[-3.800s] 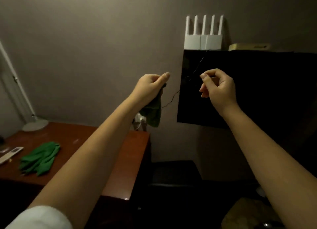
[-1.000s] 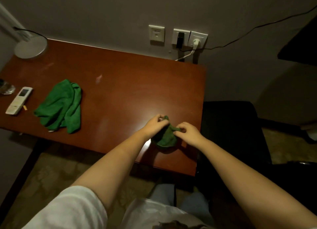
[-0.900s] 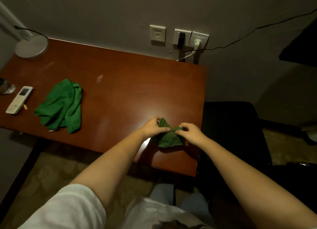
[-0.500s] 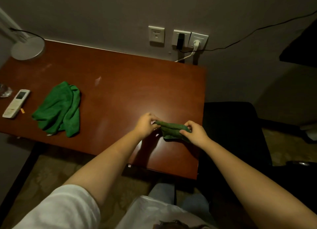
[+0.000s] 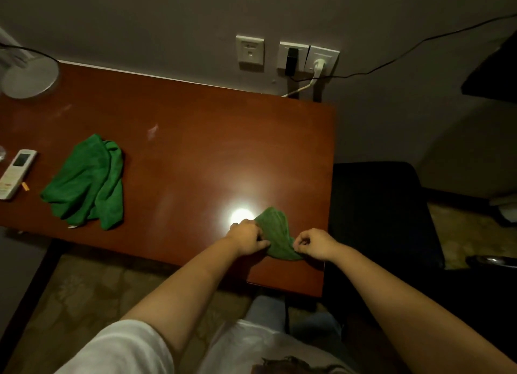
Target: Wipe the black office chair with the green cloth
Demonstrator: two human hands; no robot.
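A small dark green cloth point(image 5: 277, 233) lies on the red-brown desk point(image 5: 195, 155) near its front right corner. My left hand point(image 5: 246, 237) pinches the cloth's left edge and my right hand point(image 5: 314, 243) pinches its near right edge, with the cloth stretched between them on the desktop. The black office chair point(image 5: 383, 205) stands just right of the desk, its seat dark and dimly lit. A second, brighter green cloth point(image 5: 86, 183) lies crumpled on the left part of the desk.
A white remote point(image 5: 15, 173) lies at the desk's left edge and a lamp base point(image 5: 28, 78) at the back left. Wall sockets point(image 5: 307, 57) with plugs and a cable sit behind the desk. A black panel point(image 5: 495, 71) hangs at the upper right. Patterned floor lies below.
Earlier my hands held the cloth up by the wall. Within the last second they brought it down on the desk, pulled it out flat and turned it, now spread between both hands.
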